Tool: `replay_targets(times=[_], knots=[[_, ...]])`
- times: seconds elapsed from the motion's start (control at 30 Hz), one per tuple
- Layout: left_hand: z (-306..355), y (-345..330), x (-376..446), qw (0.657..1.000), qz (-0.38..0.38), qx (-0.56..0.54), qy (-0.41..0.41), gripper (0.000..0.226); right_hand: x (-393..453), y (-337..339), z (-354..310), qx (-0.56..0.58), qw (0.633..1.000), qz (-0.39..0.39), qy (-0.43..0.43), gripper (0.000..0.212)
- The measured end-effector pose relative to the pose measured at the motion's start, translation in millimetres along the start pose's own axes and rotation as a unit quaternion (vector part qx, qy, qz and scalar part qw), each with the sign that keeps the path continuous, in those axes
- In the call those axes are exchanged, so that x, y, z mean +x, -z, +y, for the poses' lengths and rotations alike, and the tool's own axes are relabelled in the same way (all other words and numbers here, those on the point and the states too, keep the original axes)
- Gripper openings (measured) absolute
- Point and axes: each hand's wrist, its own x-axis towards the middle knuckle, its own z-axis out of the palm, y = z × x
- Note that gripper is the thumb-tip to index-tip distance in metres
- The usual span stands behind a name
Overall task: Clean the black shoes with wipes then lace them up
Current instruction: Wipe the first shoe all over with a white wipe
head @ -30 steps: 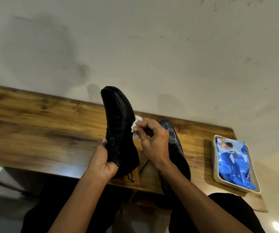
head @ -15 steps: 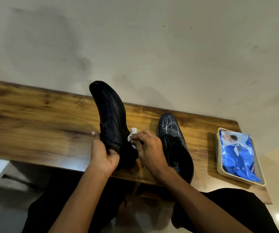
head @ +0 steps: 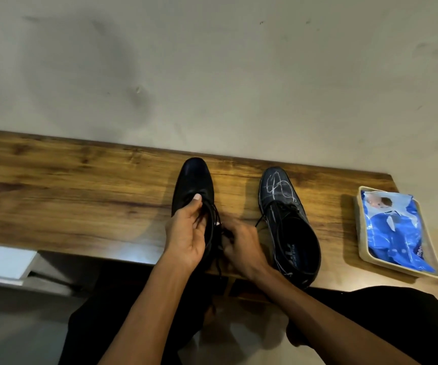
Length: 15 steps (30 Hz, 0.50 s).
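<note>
The plain black leather shoe (head: 194, 180) rests on the brown wood-grain tabletop (head: 80, 196), toe pointing toward the off-white wall (head: 212, 75). The person's left hand (head: 186, 233) grips this shoe from its left side, fingers curled over the lace area, one fingertip lying on the upper. The right hand (head: 241, 246) sits just beside the shoe's right side with fingers curled at the loose black laces (head: 219, 233); motion blur hides whether a lace is pinched, so its grip cannot be told. No wipe is visible in either hand.

The second black leather shoe (head: 289, 222), marked with white scribbled lines on the toe and sides, stands upright on the tabletop just right of the right hand, opening facing up, its own lace trailing loose to the left.

Near the right end of the tabletop, well apart from both shoes, a beige rectangular tray (head: 362, 248) holds a blue plastic packet of wipes (head: 394, 233) lying flat.

A white flat object (head: 1, 262) lies below the tabletop edge at left
</note>
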Motion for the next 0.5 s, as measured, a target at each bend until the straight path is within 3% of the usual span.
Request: replay_targets(times=[0.1,0.13,0.17,0.2,0.27,0.3,0.33,0.37,0.5], knots=[[-2.6,-1.4,-4.2,0.988,-0.018,0.15,-0.042,0.019,0.3,0.1,-2.2,0.034,0.998,-0.005,-0.058,0.032],[-2.9,-2.1,-5.9,0.966,-0.009,0.254,-0.055,0.03,0.2,0.6,-3.5,0.039,0.997,-0.011,-0.069,0.033],[-2.1,-1.5,-7.1,0.917,0.003,0.393,-0.073,0.041,0.5,0.9,-4.2,0.047,0.996,-0.015,-0.079,0.033],[-0.2,0.4,-9.3,0.827,0.01,0.554,-0.097,0.046,1.5,1.1,-4.7,0.06,0.994,-0.015,-0.089,0.033],[2.8,5.5,-15.4,0.605,-0.019,0.781,-0.155,0.034,4.5,0.6,-5.1,0.081,0.991,-0.008,-0.108,0.028],[3.7,7.7,-18.5,0.529,-0.034,0.831,-0.169,0.028,6.2,0.1,-5.7,0.089,0.989,-0.005,-0.117,0.026],[3.1,10.4,-19.7,0.492,-0.047,0.852,-0.17,0.023,7.5,-1.3,-5.6,0.097,0.987,-0.004,-0.128,0.023],[2.7,12.2,-21.1,0.485,-0.054,0.856,-0.169,0.019,8.5,-2.6,-5.2,0.108,0.985,-0.001,-0.137,0.021],[6.9,16.7,-19.1,0.518,-0.067,0.823,-0.224,0.02,12.4,-2.1,-9.2,0.158,0.975,0.018,-0.155,0.015]])
